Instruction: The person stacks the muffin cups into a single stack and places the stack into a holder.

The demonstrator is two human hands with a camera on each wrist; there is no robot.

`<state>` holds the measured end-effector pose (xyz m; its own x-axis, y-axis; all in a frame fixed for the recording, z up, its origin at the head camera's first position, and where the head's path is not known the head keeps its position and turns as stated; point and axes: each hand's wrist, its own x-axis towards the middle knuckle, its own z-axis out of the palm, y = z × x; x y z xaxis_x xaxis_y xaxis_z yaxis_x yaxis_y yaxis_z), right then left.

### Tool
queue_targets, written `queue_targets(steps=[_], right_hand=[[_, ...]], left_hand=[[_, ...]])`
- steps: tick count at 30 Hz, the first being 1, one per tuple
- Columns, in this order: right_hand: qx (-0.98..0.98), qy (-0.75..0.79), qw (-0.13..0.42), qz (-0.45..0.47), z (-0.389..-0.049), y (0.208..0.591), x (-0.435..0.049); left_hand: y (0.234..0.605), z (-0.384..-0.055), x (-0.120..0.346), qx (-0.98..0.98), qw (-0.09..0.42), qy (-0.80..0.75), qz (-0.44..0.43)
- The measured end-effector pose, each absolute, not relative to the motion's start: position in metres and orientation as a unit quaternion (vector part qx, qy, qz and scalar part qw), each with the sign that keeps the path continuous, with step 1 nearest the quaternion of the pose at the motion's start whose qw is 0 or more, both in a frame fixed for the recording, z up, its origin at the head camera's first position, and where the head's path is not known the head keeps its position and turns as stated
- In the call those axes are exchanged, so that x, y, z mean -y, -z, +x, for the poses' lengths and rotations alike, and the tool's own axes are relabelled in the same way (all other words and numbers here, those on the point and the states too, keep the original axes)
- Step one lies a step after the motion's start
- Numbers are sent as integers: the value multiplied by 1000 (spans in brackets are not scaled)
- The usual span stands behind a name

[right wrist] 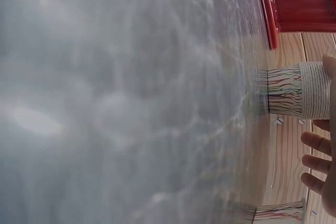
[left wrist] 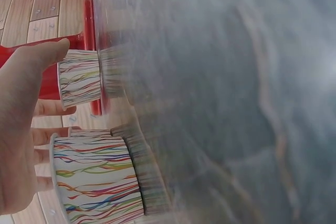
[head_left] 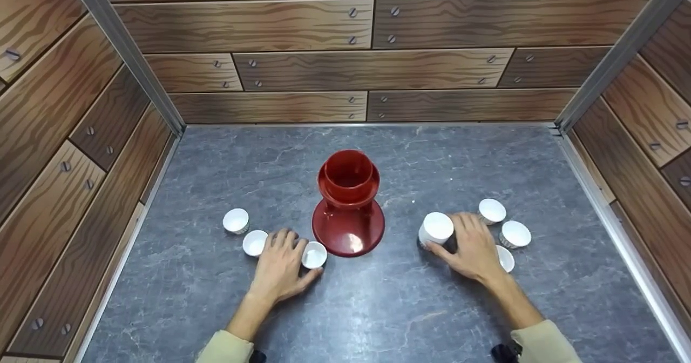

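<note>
On the grey tabletop, my left hand (head_left: 280, 266) has its thumb and index finger around a small white paper cup (head_left: 314, 255) with coloured wavy lines. Its other fingers lie beside a second cup (head_left: 255, 243), partly hidden by them. My right hand (head_left: 472, 249) grips a stack of nested paper cups (head_left: 436, 228) between thumb and index finger; several rims show on the stack (right wrist: 315, 90) in the right wrist view, and its base meets the table. Between the hands stands a red holder (head_left: 348, 225) with a round base and a cup-like open top.
Another paper cup (head_left: 236, 220) stands at far left. Right of my right hand are three more cups, one at the back (head_left: 492, 210), one at the side (head_left: 515, 234) and one (head_left: 505, 259) partly covered by the hand. Wood-patterned walls (head_left: 345, 71) enclose the back and sides.
</note>
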<state>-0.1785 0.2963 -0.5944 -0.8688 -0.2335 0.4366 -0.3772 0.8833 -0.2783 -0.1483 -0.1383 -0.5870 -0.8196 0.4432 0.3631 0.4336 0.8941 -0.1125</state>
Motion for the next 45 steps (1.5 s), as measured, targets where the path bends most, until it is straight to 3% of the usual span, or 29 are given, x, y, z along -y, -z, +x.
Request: queue_targets(steps=[45], right_hand=[[954, -153, 152, 207, -156, 587, -264]], left_hand=[[571, -144, 95, 936, 195, -12, -293]])
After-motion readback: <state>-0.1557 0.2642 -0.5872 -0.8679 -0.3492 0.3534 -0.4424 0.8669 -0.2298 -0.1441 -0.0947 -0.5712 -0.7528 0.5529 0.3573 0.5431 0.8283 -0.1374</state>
